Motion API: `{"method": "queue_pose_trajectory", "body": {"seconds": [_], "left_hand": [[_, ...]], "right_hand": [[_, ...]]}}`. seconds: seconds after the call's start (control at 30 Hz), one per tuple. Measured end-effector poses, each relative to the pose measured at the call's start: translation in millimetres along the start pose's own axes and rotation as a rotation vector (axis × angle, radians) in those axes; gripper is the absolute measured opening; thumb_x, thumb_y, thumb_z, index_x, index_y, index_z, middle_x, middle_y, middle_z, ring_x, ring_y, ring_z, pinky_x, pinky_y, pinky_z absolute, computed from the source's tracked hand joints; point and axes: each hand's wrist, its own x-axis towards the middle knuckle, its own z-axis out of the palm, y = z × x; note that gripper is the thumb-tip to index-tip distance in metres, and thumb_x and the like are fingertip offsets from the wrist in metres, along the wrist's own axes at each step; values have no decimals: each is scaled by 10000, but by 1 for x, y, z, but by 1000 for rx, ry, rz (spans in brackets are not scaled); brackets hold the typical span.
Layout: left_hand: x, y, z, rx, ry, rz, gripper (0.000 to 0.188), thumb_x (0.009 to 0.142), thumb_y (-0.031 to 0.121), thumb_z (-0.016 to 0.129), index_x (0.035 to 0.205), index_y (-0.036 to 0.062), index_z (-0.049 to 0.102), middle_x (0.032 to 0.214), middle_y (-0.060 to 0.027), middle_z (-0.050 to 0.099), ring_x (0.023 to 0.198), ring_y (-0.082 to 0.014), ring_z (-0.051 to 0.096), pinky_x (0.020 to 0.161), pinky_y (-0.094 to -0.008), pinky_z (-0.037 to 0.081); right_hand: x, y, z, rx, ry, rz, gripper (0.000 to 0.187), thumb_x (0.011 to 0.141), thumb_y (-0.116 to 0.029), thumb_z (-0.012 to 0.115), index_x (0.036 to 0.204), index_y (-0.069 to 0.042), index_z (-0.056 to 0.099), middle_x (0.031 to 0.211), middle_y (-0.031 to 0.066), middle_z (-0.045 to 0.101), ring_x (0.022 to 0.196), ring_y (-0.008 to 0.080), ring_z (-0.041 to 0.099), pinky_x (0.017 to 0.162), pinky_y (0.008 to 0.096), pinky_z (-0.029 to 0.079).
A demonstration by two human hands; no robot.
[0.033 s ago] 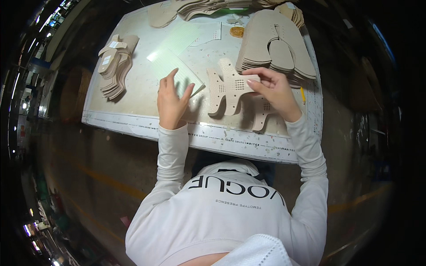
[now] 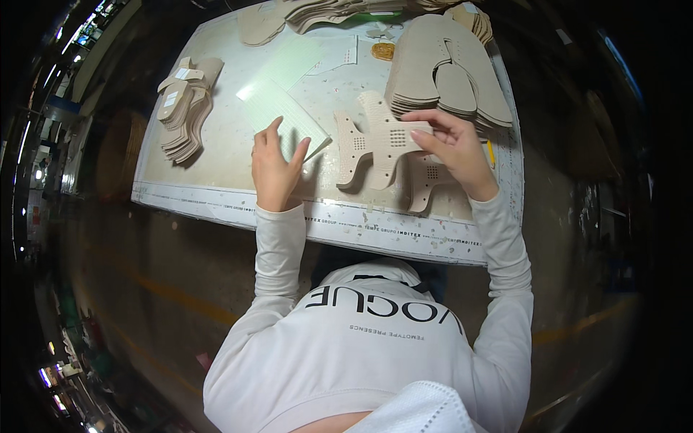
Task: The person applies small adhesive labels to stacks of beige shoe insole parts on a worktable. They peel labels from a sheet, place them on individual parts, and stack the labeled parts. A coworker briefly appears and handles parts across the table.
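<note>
My right hand (image 2: pixel 456 148) pinches the right end of a beige cut leather piece (image 2: pixel 390 148) between thumb and fingers. This piece has curved arms, a block of small punched holes and a few larger ones. Similar perforated pieces lie partly beneath it: one at its left (image 2: pixel 351 148), another at its lower right (image 2: pixel 426 177). My left hand (image 2: pixel 276 162) is open, thumb and fingers apart, holding nothing. It hovers beside the pale green lined paper pad (image 2: pixel 296 119); whether a fingertip touches the pad I cannot tell.
Stacked beige cut pieces (image 2: pixel 189 108) with white labels lie at the table's left. A taller stack of larger beige panels (image 2: pixel 419 65) stands at the back right, near an amber-coloured roll (image 2: pixel 382 51). More stacks (image 2: pixel 317 14) line the far edge. A yellow stick-like item (image 2: pixel 491 153) lies at the right.
My right hand has shifted slightly right with the held leather piece, uncovering more of the left piece. My left hand has moved a little left.
</note>
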Motion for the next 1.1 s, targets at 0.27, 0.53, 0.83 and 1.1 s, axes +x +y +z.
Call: {"method": "queue_pose_trajectory", "body": {"seconds": [0.27, 0.53, 0.83, 1.1], "left_hand": [[-20, -18, 14, 108, 22, 176, 822, 719, 362, 860, 1407, 110, 488, 1359, -222, 490, 1187, -434, 522, 972, -495, 467], [-25, -22, 16, 37, -5, 130, 696, 748, 349, 824, 1327, 70, 558, 1301, -244, 545, 1172, -416, 546, 971, -466, 473], [-37, -7, 35, 79, 86, 119, 649, 772, 385, 797, 1297, 67, 585, 1287, -218, 548, 1196, -406, 522, 966, -482, 444], [-41, -7, 26, -471, 181, 26, 403, 877, 92, 719, 1250, 48, 572, 1177, -136, 580, 1090, -256, 595, 895, -362, 520]], "right_hand": [[-42, 27, -44, -205, 167, 432, 268, 923, -97, 681, 1179, -18, 670, 1010, 28, 689, 853, 33, 638, 710, 223, 558], [7, -7, -25, -931, 204, -198, 281, 824, -151, 739, 1090, -66, 711, 919, 98, 694, 726, 199, 636, 661, 303, 522], [142, 45, 64, -1236, -400, -364, 347, 858, -322, 692, 1156, -146, 715, 1060, 136, 703, 1147, 336, 570, 941, 413, 474], [150, 51, 78, -785, -308, -344, 316, 872, -329, 715, 1031, -59, 759, 1038, 164, 716, 974, 289, 676, 916, 391, 505]]}}
